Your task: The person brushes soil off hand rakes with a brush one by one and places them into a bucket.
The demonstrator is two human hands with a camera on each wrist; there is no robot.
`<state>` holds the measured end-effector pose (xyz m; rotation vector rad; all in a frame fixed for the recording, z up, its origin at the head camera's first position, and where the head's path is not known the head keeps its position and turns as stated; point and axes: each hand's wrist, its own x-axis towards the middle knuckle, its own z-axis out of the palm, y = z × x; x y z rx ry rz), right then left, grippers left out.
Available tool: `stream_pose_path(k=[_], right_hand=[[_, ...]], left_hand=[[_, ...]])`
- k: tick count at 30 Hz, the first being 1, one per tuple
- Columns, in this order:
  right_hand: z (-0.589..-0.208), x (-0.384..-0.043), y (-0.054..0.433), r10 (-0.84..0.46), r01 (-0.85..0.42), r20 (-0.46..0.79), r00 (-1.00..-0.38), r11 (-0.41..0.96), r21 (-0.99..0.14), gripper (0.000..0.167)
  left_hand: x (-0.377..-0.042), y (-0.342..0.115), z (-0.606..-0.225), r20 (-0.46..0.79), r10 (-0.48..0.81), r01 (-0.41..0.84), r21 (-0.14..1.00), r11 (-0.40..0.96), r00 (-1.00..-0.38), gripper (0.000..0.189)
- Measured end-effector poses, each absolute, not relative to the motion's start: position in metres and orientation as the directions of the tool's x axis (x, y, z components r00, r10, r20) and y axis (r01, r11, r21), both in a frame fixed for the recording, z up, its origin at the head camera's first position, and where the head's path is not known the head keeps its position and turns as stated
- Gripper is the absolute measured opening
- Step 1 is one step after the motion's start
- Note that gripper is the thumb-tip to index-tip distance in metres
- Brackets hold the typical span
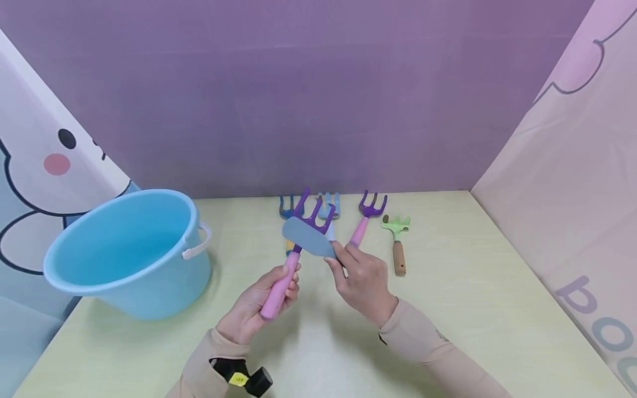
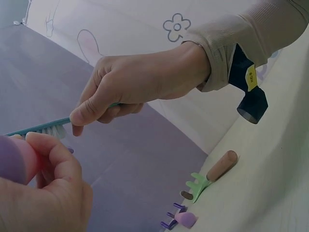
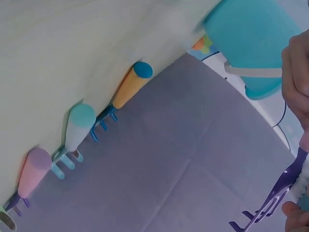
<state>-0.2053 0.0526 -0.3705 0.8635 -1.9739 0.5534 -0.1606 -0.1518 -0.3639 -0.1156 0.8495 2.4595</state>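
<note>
My left hand grips the pink handle of a small garden rake with purple tines, held above the table with the tines pointing up and away. In my right hand is a blue brush, pinched by one end. Its flat back covers the rake's neck in the head view. White bristles face the rake in the left wrist view, and the purple rake head shows beside them in the right wrist view. Whether bristles and rake touch is hard to tell.
A blue bucket with a white handle stands at the left. Along the back lie a dark blue rake, a light blue rake, another purple rake and a green rake with a wooden handle. A purple backdrop rises behind.
</note>
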Motion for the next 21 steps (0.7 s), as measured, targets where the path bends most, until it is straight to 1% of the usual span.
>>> stream_pose_path(k=[4,12,18,20,21], right_hand=[[-0.365,-0.206,0.054,-0.338,-0.740,0.869,-0.361,0.670,-0.047,0.042],[-0.362,-0.212,0.054,-0.286,-0.722,0.894,-0.345,0.689,-0.058,0.039],[-0.362,-0.218,0.055,-0.260,-0.703,0.911,-0.320,0.709,-0.045,0.038],[-0.362,-0.219,0.057,-0.262,-0.687,0.916,-0.304,0.726,-0.020,0.037],[-0.362,-0.219,0.057,-0.271,-0.676,0.920,-0.284,0.737,0.008,0.036]], left_hand=[[-0.161,-0.151,-0.362,-0.227,0.470,-0.508,0.565,-0.650,-0.853,0.015],[-0.161,-0.151,-0.364,-0.249,0.465,-0.510,0.609,-0.607,-0.850,0.015],[-0.159,-0.151,-0.366,-0.262,0.468,-0.524,0.592,-0.612,-0.844,0.018],[-0.159,-0.151,-0.366,-0.262,0.475,-0.529,0.591,-0.609,-0.840,0.018],[-0.159,-0.151,-0.366,-0.262,0.479,-0.531,0.591,-0.607,-0.838,0.018]])
